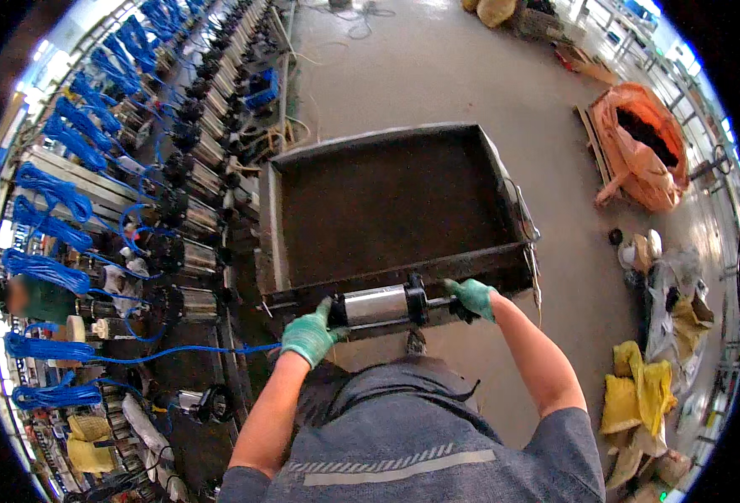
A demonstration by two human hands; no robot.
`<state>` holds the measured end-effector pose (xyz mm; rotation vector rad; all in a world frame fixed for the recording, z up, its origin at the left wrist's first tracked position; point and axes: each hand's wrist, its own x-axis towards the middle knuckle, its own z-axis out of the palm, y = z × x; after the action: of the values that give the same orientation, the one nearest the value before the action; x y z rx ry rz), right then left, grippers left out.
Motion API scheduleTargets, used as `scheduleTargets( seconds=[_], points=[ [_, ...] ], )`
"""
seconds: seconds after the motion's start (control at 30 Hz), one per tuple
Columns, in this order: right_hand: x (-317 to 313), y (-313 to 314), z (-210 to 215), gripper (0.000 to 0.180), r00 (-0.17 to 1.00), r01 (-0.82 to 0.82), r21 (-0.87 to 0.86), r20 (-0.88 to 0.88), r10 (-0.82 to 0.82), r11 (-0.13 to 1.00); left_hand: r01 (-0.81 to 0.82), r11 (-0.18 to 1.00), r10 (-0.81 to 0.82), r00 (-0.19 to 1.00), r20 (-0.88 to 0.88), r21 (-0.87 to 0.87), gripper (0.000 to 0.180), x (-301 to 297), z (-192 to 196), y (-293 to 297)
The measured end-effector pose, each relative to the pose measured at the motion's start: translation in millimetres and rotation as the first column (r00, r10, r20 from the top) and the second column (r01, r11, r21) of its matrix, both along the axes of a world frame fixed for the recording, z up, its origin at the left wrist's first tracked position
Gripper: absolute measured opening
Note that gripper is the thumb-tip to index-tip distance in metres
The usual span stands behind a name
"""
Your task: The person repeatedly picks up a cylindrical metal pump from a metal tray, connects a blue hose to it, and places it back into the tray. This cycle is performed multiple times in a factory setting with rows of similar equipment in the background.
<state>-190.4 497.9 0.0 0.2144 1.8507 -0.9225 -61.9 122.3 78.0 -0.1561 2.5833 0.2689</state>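
Observation:
A silver cylindrical motor (376, 307) with black ends lies level across the near rim of a large metal tank (274, 226), in front of my body. My left hand (309, 335), in a green glove, is closed around its left black end. In a matching glove, my right hand (472, 299) grips the other end, past the black flange, where a thin shaft shows. My fingertips are partly hidden. From beside my left hand a blue cable (185, 350) stretches left to the racks. Dark brown contents or a dark floor show inside the tank.
Rows of similar motors (198, 256) and coiled blue cables (47, 270) line the left side. A blue crate (261, 88) sits beyond them. On the right are an orange bulk sack (630, 168) with dark contents, yellow bags (638, 398) and clear plastic wrap. Another person is at the far left.

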Motion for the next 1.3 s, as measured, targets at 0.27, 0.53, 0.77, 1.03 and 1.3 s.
scheduleTargets(
  seconds=[0.27, 0.53, 0.77, 1.03, 1.3],
  points=[
    [15.4, 10.6, 6.4, 0.018, 0.819, -0.399, 0.069, -0.422, 0.389, 0.914, -0.054, 0.998, 0.050, 0.992, 0.117, 0.027, 0.092, -8.7, 19.1, 3.9],
    [6.1, -0.7, 11.0, 0.024, 0.748, -0.536, 0.281, -0.279, 0.602, 0.796, -0.077, 0.996, 0.071, 0.989, 0.131, 0.036, 0.092, -4.7, 23.3, 5.1],
    [20.6, 10.1, 13.5, 0.030, 0.967, 0.253, -0.475, 0.152, -0.205, 0.843, -0.100, 0.994, 0.093, 0.986, 0.140, 0.046, 0.089, -4.5, 31.4, 6.5],
    [21.1, 23.0, 1.2, 0.056, 0.905, 0.415, -0.650, 0.368, -0.215, 0.637, -0.110, 0.991, 0.101, 0.988, 0.113, 0.070, 0.089, -0.3, 29.0, 8.3],
    [4.1, -10.7, 17.1, 0.060, 0.794, -0.547, 0.181, -0.200, 0.575, 0.818, -0.136, 0.987, 0.125, 0.985, 0.120, 0.086, 0.093, 1.8, 22.3, 6.1]
  ],
)
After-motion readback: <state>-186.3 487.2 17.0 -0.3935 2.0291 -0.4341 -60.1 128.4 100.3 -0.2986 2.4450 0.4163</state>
